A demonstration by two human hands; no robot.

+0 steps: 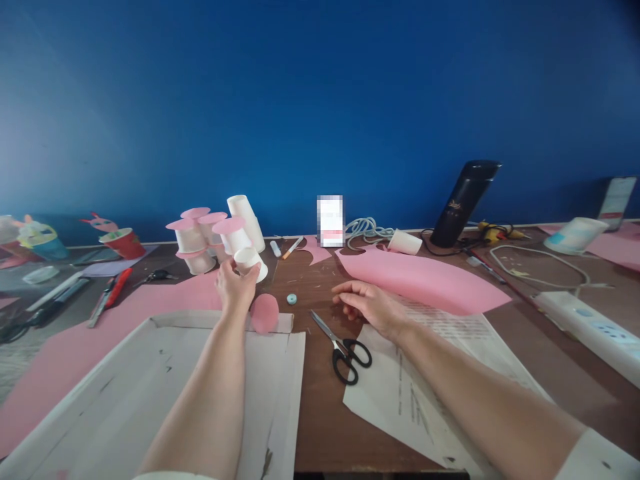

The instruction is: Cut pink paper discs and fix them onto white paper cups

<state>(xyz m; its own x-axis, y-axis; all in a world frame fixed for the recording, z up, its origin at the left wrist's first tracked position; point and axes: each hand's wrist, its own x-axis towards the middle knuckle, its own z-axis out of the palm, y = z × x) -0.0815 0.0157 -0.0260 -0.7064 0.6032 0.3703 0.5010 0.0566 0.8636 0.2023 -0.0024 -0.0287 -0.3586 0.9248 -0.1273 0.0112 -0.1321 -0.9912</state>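
My left hand (236, 288) is closed around a small white paper cup (249, 259), which sits upside down in front of stacked cups. Each of those white cups (190, 240) carries a pink paper disc (229, 225) on its upturned base. Nearer to me, a loose pink paper circle (265, 313) lies over the edge of a white board (200, 373). My right hand (367, 303) hovers over the table with loosely bent fingers apart, holding nothing. Below it lie black-handled scissors (345, 350), blades partly apart. A small pale blue ring (291, 299) rests between my hands.
A cut pink sheet (420, 277) and printed paper (400, 373) lie on the right. Behind are a phone (331, 221), a coiled cable (367, 229), a tipped cup (405, 242) and a black flask (463, 203). A red utility knife (117, 288) lies left, a power strip (595, 330) right.
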